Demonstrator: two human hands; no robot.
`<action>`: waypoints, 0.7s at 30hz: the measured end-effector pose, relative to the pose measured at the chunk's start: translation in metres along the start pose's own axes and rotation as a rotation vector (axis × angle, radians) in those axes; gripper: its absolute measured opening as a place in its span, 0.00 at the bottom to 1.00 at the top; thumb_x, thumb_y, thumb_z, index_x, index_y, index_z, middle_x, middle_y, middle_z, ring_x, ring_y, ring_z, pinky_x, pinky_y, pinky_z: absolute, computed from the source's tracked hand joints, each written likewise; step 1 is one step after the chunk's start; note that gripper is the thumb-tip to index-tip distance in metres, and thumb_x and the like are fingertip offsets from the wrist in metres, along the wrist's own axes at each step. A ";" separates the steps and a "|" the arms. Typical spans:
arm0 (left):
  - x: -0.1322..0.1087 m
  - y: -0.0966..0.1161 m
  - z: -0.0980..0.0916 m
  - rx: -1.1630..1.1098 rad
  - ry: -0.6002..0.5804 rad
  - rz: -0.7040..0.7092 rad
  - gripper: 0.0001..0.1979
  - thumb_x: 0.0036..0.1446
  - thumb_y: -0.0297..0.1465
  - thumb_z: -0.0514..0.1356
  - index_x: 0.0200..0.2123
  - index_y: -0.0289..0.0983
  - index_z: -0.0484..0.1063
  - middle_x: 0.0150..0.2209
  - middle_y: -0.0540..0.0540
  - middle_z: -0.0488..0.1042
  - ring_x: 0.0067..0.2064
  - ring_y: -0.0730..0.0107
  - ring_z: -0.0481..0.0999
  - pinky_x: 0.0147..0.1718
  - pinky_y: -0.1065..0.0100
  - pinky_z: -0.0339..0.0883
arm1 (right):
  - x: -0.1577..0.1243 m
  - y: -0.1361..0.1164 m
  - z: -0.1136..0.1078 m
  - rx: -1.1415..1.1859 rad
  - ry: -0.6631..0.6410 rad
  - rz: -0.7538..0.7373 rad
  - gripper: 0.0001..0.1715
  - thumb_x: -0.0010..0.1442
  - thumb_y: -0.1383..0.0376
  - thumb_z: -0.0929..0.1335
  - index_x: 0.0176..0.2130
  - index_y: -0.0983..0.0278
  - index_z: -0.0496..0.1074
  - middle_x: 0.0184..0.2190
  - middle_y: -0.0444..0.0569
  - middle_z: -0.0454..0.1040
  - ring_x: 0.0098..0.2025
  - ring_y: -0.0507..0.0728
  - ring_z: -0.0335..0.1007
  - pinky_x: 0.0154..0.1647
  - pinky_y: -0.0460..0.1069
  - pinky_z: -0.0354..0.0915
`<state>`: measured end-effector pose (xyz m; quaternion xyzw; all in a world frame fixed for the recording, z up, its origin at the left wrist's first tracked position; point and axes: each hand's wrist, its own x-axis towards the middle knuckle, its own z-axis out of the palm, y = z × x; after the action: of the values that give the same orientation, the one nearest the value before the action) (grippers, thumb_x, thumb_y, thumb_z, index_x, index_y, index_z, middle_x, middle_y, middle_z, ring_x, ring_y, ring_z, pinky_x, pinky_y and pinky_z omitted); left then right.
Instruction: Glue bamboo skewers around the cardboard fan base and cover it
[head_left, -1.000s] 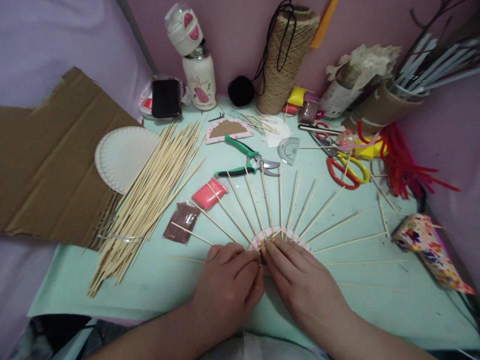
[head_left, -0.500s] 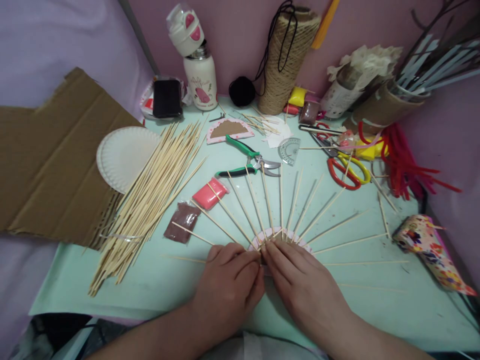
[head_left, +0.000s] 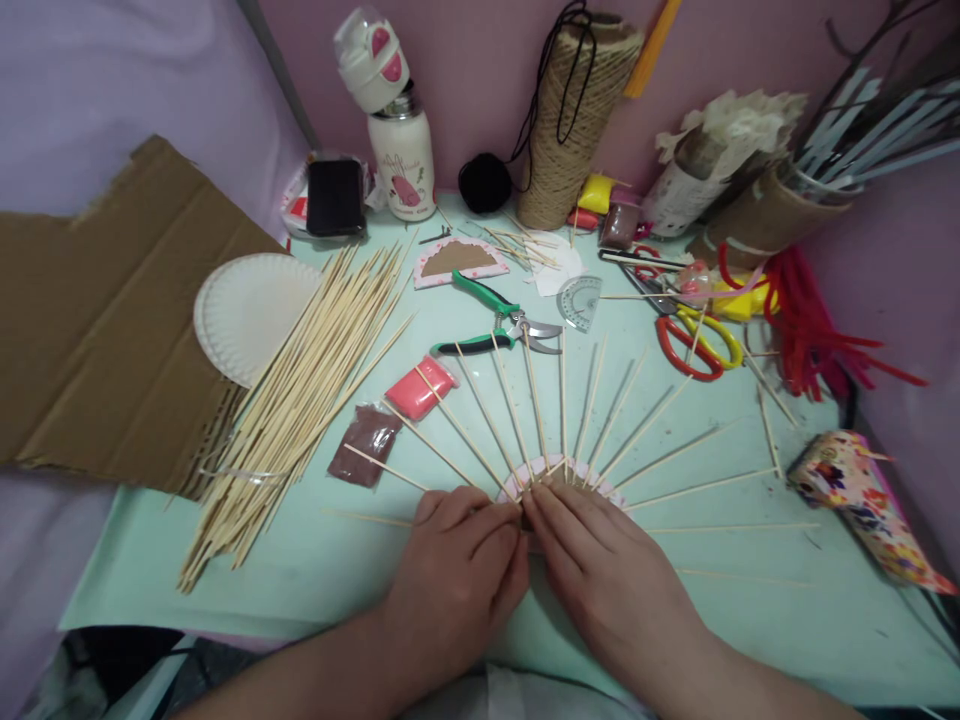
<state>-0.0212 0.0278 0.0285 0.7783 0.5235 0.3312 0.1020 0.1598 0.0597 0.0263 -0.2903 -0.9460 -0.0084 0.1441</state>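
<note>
Thin bamboo skewers [head_left: 564, 400] fan out in a half circle from a cardboard half-disc [head_left: 559, 468] with a pink-and-white patterned rim. My left hand [head_left: 461, 570] is closed at the left of this base, fingers curled together; what lies inside them is hidden. Stretched fingers of my right hand [head_left: 611, 560] rest flat over the base's middle and right, covering the inner ends of some skewers. The two hands nearly touch. Beyond the fan lie green-handled pruning shears [head_left: 517, 325], close to several skewer tips.
Left are a skewer bundle [head_left: 300, 400], a paper plate [head_left: 247, 315], cardboard [head_left: 97, 360] and brown [head_left: 365, 443] and pink [head_left: 421, 388] packets. Behind stand a bottle [head_left: 403, 160] and a twine cone [head_left: 566, 130]. Scissors [head_left: 690, 350] and red pipe cleaners [head_left: 806, 330] lie right.
</note>
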 end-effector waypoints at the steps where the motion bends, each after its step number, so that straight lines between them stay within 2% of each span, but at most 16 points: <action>1: 0.000 0.000 0.000 -0.001 0.001 0.000 0.06 0.61 0.24 0.57 0.33 0.35 0.75 0.36 0.49 0.81 0.37 0.64 0.73 0.35 0.60 0.61 | 0.000 0.000 0.000 -0.001 0.003 0.005 0.21 0.66 0.73 0.59 0.50 0.74 0.76 0.50 0.57 0.78 0.52 0.64 0.72 0.52 0.58 0.72; 21: 0.002 0.001 -0.002 0.014 -0.029 0.000 0.08 0.62 0.25 0.56 0.33 0.36 0.75 0.36 0.48 0.82 0.36 0.66 0.73 0.36 0.59 0.64 | -0.001 -0.001 -0.001 -0.009 -0.023 0.011 0.19 0.65 0.73 0.62 0.50 0.73 0.76 0.51 0.58 0.78 0.53 0.63 0.72 0.52 0.58 0.72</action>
<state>-0.0219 0.0287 0.0312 0.7839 0.5241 0.3163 0.1042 0.1602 0.0581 0.0272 -0.2963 -0.9459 -0.0087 0.1321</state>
